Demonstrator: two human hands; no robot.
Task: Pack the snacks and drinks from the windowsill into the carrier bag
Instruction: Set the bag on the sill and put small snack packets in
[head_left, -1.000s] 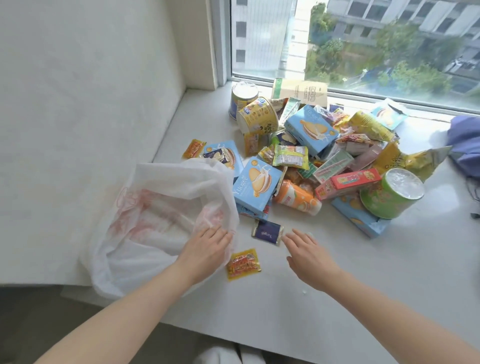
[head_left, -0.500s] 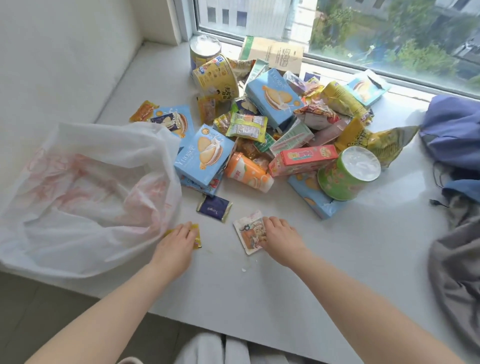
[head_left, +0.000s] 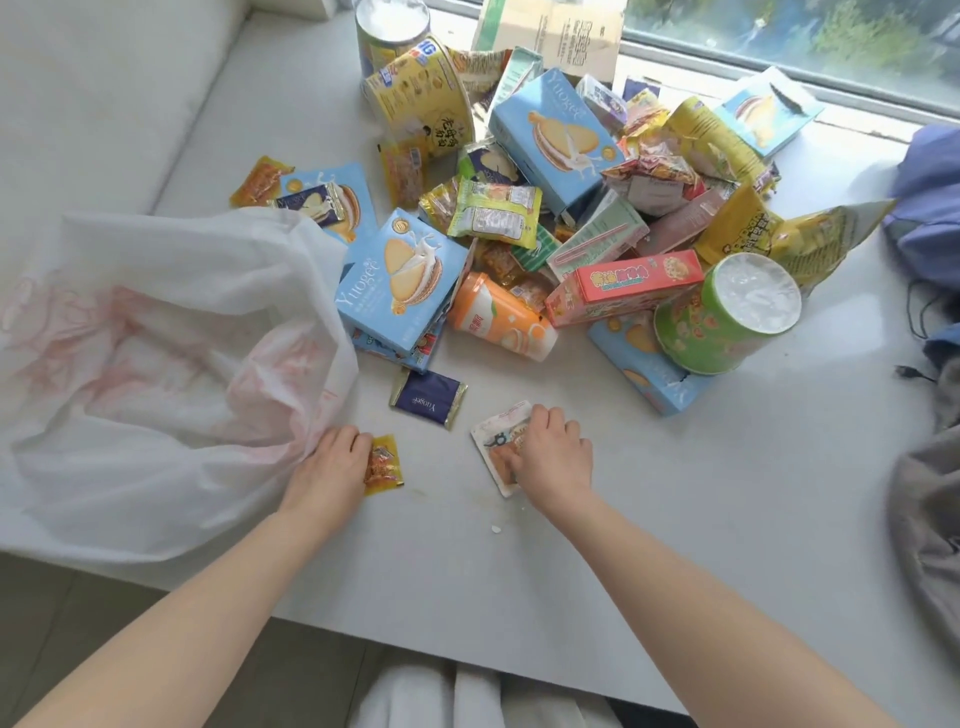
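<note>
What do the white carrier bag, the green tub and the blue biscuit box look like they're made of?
Carrier bag: thin plastic film or light non-woven, I can't tell which; soft, crumpled, faint red print showing through. Green tub: probably printed paperboard or plastic, sealed with a shiny, wrinkled foil-like lid. Blue biscuit box: printed cardboard with crisp folded edges and a slight sheen.

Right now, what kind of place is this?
Probably a room in a flat, several floors up: a wide white windowsill under a window showing treetops, with clothes piled beside the snacks.

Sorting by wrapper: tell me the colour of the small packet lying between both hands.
Dark navy blue with gold edges, the packet shows in the head view.
</note>
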